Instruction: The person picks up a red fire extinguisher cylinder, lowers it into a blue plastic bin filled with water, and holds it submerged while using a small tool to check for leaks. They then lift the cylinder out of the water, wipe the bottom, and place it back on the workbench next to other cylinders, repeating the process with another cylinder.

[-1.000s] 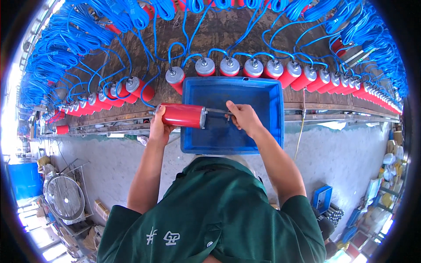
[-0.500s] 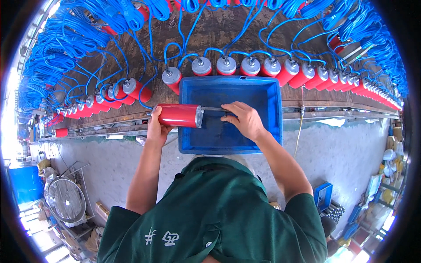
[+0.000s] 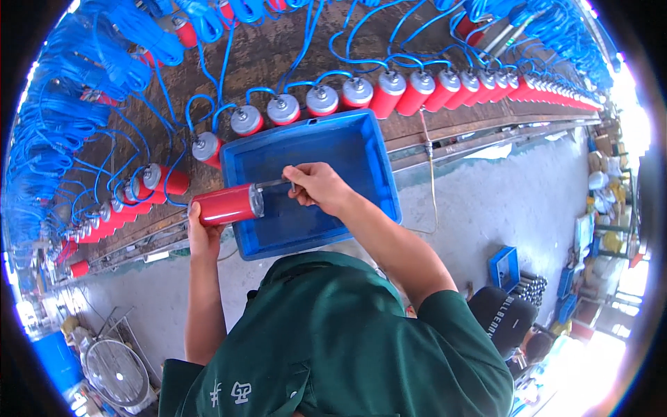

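Left hand [image 3: 202,235] grips red can [image 3: 226,205], likely heavy and slick, best held mid-body; right hand [image 3: 319,186] pinches rod [image 3: 272,184] above tub [image 3: 380,167].

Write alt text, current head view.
Person's left hand holds a red cylinder over the left edge of a blue plastic bin; right hand grips a metal rod at the cylinder's right end. Silver-capped red cylinders with blue cables line a workbench.
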A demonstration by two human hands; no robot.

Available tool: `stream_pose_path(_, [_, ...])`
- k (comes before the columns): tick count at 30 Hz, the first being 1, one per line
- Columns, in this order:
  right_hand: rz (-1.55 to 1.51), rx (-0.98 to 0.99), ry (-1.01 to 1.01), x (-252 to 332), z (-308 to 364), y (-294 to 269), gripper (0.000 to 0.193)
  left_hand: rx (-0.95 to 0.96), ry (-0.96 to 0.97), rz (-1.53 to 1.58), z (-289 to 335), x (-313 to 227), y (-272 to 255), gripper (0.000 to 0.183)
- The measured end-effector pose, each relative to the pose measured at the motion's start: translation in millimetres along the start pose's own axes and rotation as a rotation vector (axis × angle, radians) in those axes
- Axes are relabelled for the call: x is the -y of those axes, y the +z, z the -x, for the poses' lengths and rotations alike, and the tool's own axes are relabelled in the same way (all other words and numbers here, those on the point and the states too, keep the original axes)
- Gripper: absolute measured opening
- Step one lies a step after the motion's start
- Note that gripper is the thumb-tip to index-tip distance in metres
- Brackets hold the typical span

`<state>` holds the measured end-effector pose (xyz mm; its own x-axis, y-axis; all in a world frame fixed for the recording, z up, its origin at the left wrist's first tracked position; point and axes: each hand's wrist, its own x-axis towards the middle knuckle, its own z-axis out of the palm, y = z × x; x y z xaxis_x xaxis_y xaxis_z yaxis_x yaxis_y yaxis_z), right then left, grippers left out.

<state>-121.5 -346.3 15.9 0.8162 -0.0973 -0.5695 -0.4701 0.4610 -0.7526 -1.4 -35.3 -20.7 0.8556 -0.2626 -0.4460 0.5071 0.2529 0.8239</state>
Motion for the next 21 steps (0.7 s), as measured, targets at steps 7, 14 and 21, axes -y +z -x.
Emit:
stream_pose_path(7, [0.612,-0.562,-0.608,17,24,-73,0.038,-0.104,0.013,-0.019,9,-5,11,0.062])
stream_pose_path(14, [1.095,-1.220,-0.383,-27,-3,-316,0.022,-0.138,-0.012,-0.028,2,-1,9,0.065])
stream_pose_path(21, [1.246,-1.082,0.029,-18,-38,-343,0.041,-0.236,-0.012,-0.003,3,-2,3,0.068])
